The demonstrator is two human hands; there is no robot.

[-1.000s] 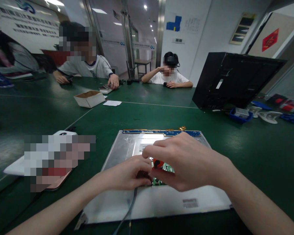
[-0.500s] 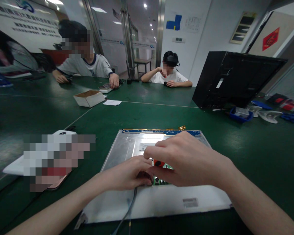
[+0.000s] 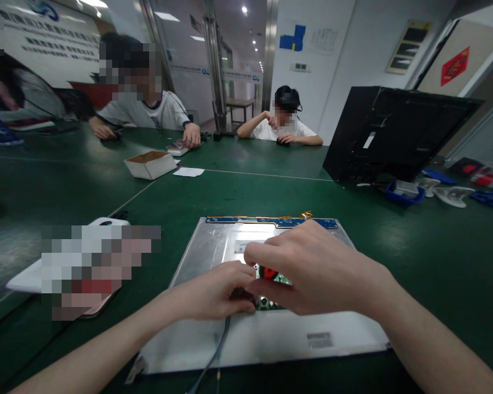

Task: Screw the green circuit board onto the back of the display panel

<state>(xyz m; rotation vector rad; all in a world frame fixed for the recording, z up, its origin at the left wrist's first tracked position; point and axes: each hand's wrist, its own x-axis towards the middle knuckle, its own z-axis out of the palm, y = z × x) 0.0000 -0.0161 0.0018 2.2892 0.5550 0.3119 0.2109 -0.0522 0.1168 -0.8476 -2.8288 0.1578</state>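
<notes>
A silver display panel (image 3: 271, 339) lies back side up on the green table, a narrow blue circuit strip (image 3: 267, 221) along its far edge. On it sits a green circuit board (image 3: 271, 302), partly covered by my hands. Between the thumb and fingers of my right hand (image 3: 308, 268) is a red-and-black handle (image 3: 268, 273), apparently a screwdriver's; its tip is hidden. My left hand (image 3: 228, 290) rests at the board's left edge with curled fingers; what they hold is hidden. A dark cable (image 3: 221, 345) runs from beneath them toward the near edge.
Phones (image 3: 102, 273), blurred, lie to the left. An open white box (image 3: 150, 166) and a paper slip (image 3: 189, 172) are farther off. A black monitor casing (image 3: 398, 134) stands at right beside a blue tray (image 3: 405, 192). Several people sit across the table (image 3: 246, 191).
The red-and-black handle has turned slightly within my right hand's fingers. Both hands otherwise stay almost where they were, and the panel has not moved.
</notes>
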